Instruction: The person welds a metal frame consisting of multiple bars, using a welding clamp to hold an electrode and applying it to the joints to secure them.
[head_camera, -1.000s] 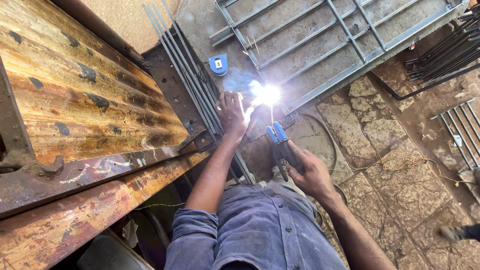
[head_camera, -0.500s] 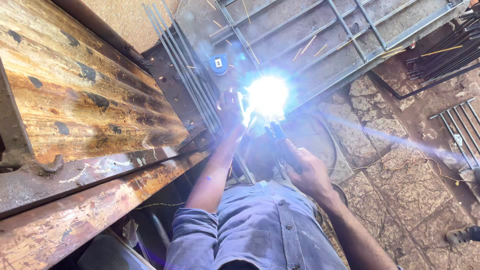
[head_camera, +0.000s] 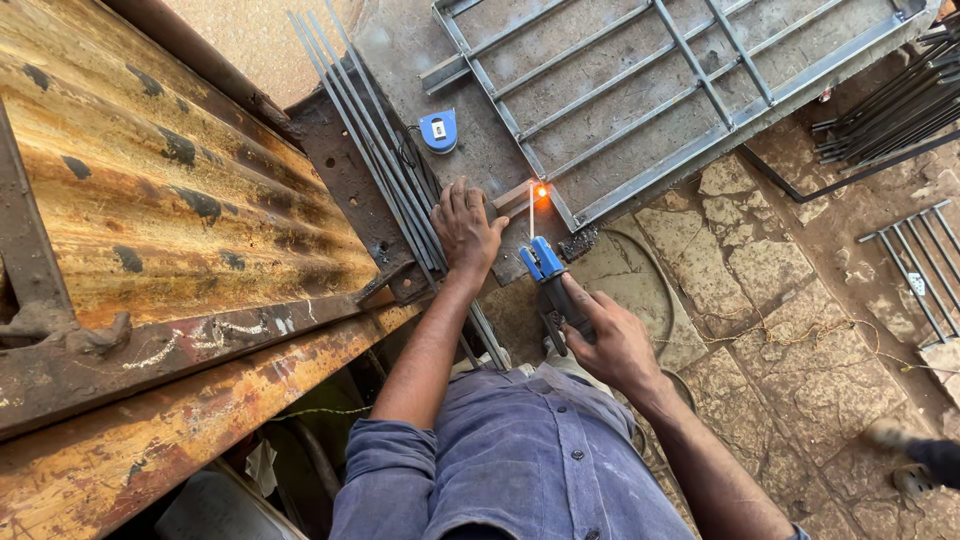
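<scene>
Mid-weld: my left hand (head_camera: 466, 232) lies flat on the steel plate (head_camera: 440, 60), my right hand (head_camera: 612, 340) grips the electrode holder (head_camera: 548, 272), rod tip on the glowing frame (head_camera: 640, 120) corner; next I need steady feed.

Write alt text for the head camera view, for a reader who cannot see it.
Seen from above, a person's right hand grips a blue electrode holder whose thin rod ends at a glowing orange weld spot on a grey metal grille frame. The left hand rests flat beside it, near a blue tape measure and a bundle of steel rods. Rusty corrugated sheet lies alongside.
</scene>
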